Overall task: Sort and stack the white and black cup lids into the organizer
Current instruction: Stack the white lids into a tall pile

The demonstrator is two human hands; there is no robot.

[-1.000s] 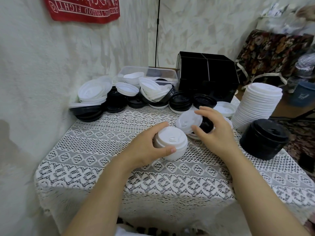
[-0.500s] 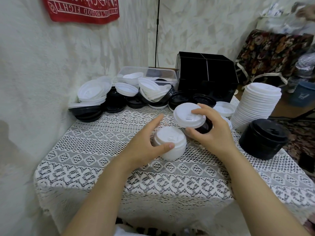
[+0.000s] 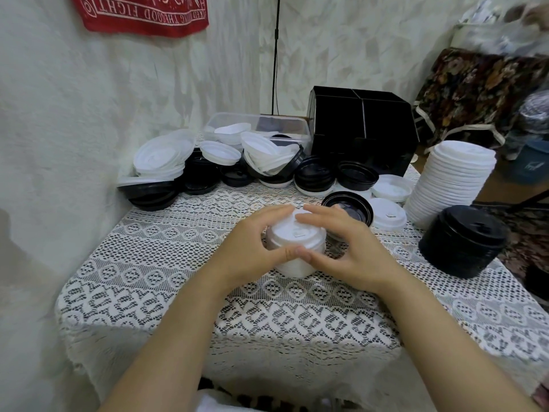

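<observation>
— Two hands on one thing?
— Yes. The left hand (image 3: 249,254) and the right hand (image 3: 344,257) both grip the small white stack (image 3: 294,248) of lids, which stands on the bench (image 3: 178,278). The left fingers (image 3: 267,215) curl round its left side, the right ones lie over the top lid, and the two thumbs meet on the near side.
— How many lids in it?
— I cannot count them. The hands cover most of its wall.
— What else, counted?
— Two more tidy stacks to the right of the fingers: a tall white stack (image 3: 454,179) and, nearer, a black stack (image 3: 463,239), both well apart from the hands. Just beyond the right fingers lies one upturned black lid (image 3: 356,203), its near rim hidden by them. Right of that are two single white lids, one dome up (image 3: 389,217) and one upturned (image 3: 392,188) farther back.
— And the organizer?
— One black organizer (image 3: 362,135), well beyond the fingers. Dividers show on top, but the insides are too dark to read.
— The heap?
— Beyond and left of the fingers are loose lids (image 3: 162,153), black and white mixed, overlapping too much to count. Some sit in a clear tub (image 3: 258,126). A red cloth (image 3: 142,13) on the wall is cut off by the upper edge.
</observation>
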